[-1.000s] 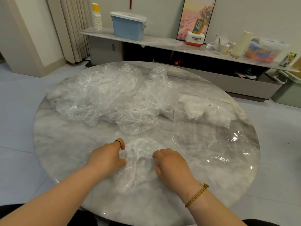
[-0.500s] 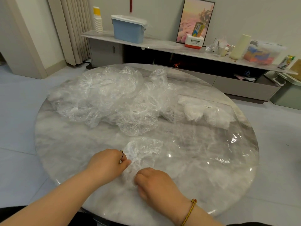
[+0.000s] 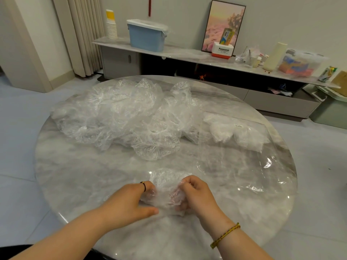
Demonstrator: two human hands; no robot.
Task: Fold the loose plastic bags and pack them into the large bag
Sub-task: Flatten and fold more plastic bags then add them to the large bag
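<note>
Most loose bags [image 3: 120, 117] lie crumpled in a heap, unfolded. Left hand [image 3: 127, 203] and right hand [image 3: 199, 196] pinch one small bag [image 3: 165, 182] between them with curled fingers. To the right, the large bag [image 3: 240, 162] looks barely filled.

Looks like a home living room: low cabinet [image 3: 272, 98] at 1 o'clock, framed picture [image 3: 217, 19] at 12, curtains [image 3: 84, 34] at 11.

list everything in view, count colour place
table: 1, grey marble, round
small bag: 1, clear, crumpled, near edge of table
loose bags: heap, count unclear, clear, far left of table
large bag: 1, clear, flat on table's right
white bundles: count unclear, at large bag's far end
bin: 1, blue, white lid, on shelf
cup stack: 1, white and yellow, shelf's left end
left hand: grips small bag
right hand: grips small bag
</note>
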